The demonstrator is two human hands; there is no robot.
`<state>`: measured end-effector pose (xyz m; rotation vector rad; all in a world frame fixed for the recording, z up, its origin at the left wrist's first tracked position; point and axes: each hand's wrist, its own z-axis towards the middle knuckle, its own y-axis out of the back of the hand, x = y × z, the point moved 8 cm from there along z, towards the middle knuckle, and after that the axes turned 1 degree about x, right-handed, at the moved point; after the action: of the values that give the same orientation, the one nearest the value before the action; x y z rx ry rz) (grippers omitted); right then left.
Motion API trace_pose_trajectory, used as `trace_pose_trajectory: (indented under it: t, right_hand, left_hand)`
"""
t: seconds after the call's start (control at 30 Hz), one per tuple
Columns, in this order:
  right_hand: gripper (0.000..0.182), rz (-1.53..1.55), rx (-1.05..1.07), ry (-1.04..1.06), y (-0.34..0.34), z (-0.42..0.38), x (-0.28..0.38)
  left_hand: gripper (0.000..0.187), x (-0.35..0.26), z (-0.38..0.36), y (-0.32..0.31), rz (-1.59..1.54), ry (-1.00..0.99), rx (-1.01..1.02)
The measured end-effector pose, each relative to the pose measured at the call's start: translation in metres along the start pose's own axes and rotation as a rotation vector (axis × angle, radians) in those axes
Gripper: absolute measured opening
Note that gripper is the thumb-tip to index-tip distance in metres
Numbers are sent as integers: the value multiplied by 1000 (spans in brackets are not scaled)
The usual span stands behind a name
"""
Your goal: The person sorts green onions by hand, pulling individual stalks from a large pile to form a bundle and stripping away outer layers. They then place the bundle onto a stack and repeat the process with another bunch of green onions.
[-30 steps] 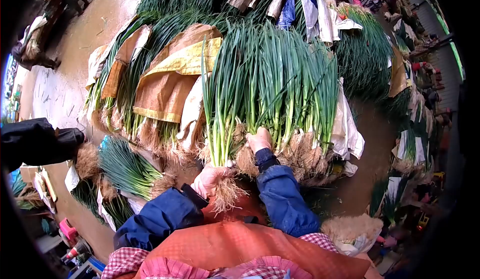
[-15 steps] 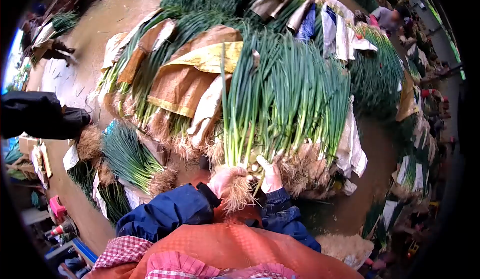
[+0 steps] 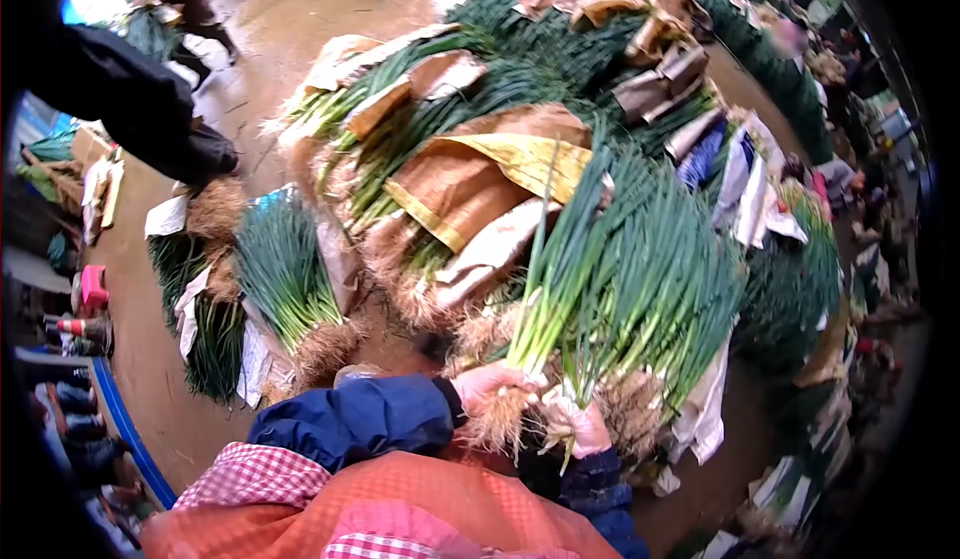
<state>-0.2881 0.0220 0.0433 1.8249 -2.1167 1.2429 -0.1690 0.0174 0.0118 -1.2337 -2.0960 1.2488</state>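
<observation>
Long green onions [image 3: 650, 279] lie in a broad bundle in front of me, leaves pointing away and pale roots towards me. My left hand [image 3: 487, 384] is closed around the white ends of a few green onions at the bundle's left side. Their stringy roots [image 3: 497, 419] hang below its fingers. Close beside it on the right, my right hand [image 3: 585, 425] is closed on the white lower ends of other green onions [image 3: 572, 384]. Part of its fingers is hidden by stalks and roots.
Behind the bundle are more green onions, partly wrapped in an orange-brown sack [image 3: 490, 174]. A smaller green onion bundle [image 3: 290, 269] stands on the wet floor [image 3: 150, 359] at the left. A person's dark-clothed leg [image 3: 140, 99] is near it. Another person walks at the upper left.
The view has turned, so the piles appear farther right and lower. My right hand now has green onion ends in its grip. My left hand keeps its hold near the roots.
</observation>
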Motion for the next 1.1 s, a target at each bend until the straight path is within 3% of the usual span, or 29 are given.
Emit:
trace_pose_trajectory:
  t: [0.03, 0.07, 0.1, 0.13, 0.17, 0.2, 0.23, 0.27, 0.3, 0.37, 0.4, 0.43, 0.5, 0.6, 0.63, 0.73, 0.77, 0.9, 0.93, 1.03, 1.1]
  right_hand:
    - [15, 8, -93, 95, 13, -6, 18]
    - [17, 280, -186, 168, 31, -13, 27]
    - [22, 187, -292, 264, 45, -14, 43]
    - [28, 95, -386, 352, 54, -10, 62]
    - [31, -61, -429, 383, 46, 4, 76]
    - [29, -203, -588, 219, 65, 31, 67]
    - [26, -481, -709, 183, 111, 80, 48]
    - [30, -769, -878, 28, 101, 96, 62]
    - [34, -1098, -995, 18, 119, 122, 55]
    - [37, -996, -988, 40, 116, 122, 58]
    - [30, -863, -925, 81, 119, 111, 55]
    - [20, -570, -790, 270, 127, 101, 41]
    - [11, -9, -609, 214, 105, 62, 31]
    - [9, 57, -601, 249, 78, 60, 28]
    - [8, 19, -691, 267, 87, 75, 14]
    - [6, 344, -770, 423, 83, 65, 2]
    - [11, 361, -557, 411, 70, 48, 3]
    - [24, 433, -642, 677, 42, -50, 28]
    - [26, 516, -362, 696, 31, -61, 38]
    - [22, 128, -516, 505, 69, -43, 19]
    - [20, 482, -345, 224, 59, 9, -4]
  left_hand:
    - [40, -1, 1, 12, -106, 71, 98]
    - [45, -18, -11, -5, -181, -13, 236]
    - [51, -39, -27, -26, -255, -112, 356]
    - [55, -45, -35, -33, -200, -122, 333]
    - [60, -49, -37, -36, -147, -145, 308]
    - [55, -43, -25, -26, -95, -100, 231]
    - [49, -34, -12, -6, -16, -20, 115]
    - [43, -29, 2, 8, 31, -20, 63]
    - [37, -21, 13, 19, 77, -22, 9]
    - [25, -24, 16, 33, 241, -99, -222]
    - [26, -26, 19, 36, 199, -149, -237]
    - [27, -22, 20, 40, 147, -192, -258]
    - [26, -22, 21, 34, 162, -203, -343]
    - [21, 1, 41, 16, 197, -76, -194]
    - [21, -2, 38, 9, 254, -146, -248]
    - [23, 0, 41, 13, 250, -85, -259]
    - [23, 2, 39, 20, 235, -60, -283]
    - [19, -10, 34, 28, 289, -186, -301]
    - [19, -6, 39, 34, 250, -172, -257]
    - [20, 2, 26, -1, 63, -79, -166]
    - [26, 15, 19, -16, 75, 12, -57]
